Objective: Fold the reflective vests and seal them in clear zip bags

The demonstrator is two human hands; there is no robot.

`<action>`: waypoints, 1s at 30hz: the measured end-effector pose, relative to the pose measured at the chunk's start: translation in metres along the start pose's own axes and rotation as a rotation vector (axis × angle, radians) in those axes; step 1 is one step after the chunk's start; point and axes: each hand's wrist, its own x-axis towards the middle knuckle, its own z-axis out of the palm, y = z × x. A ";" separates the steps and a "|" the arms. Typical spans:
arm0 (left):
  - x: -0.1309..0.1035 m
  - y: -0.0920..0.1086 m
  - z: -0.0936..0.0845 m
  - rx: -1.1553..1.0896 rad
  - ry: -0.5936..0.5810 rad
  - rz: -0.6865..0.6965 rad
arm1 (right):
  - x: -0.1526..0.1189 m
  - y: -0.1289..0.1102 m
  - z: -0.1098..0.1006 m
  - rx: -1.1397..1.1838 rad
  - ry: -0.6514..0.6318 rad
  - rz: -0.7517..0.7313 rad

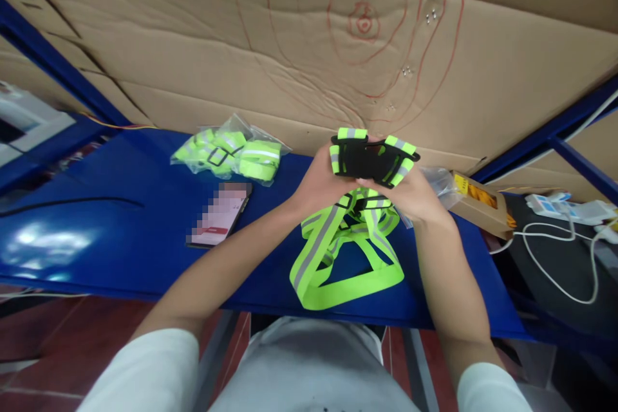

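Both my hands hold up a neon-yellow reflective harness (318, 251) by its black plastic connector plate (364, 159), whose slots have strap ends looped through them. My left hand (316, 183) grips the plate's left side, and my right hand (410, 196) grips the right side. Most of my fingers are hidden behind the plate. Below my hands the straps, with grey reflective stripes and black buckles, hang down and spread in loops over the blue table (135, 219).
Left of my hands lies a clear bag (226, 148) of folded neon straps, with a phone (219, 215) in front of it. An open cardboard box (483, 203) with orange contents stands at right, near white cables (593, 264). A cardboard panel (290, 32) with red drawn lines rises behind.
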 end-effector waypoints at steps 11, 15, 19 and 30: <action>0.001 0.009 -0.004 -0.199 -0.119 -0.155 | 0.000 0.003 0.001 0.144 0.133 0.106; 0.000 0.001 -0.002 -0.290 -0.125 -0.286 | 0.000 0.001 0.005 0.112 0.021 0.120; -0.001 -0.012 0.001 -0.416 -0.035 -0.333 | -0.001 -0.001 -0.004 0.039 -0.119 0.111; -0.006 -0.012 0.012 -0.370 -0.059 -0.372 | -0.007 -0.037 -0.024 -0.164 0.065 0.092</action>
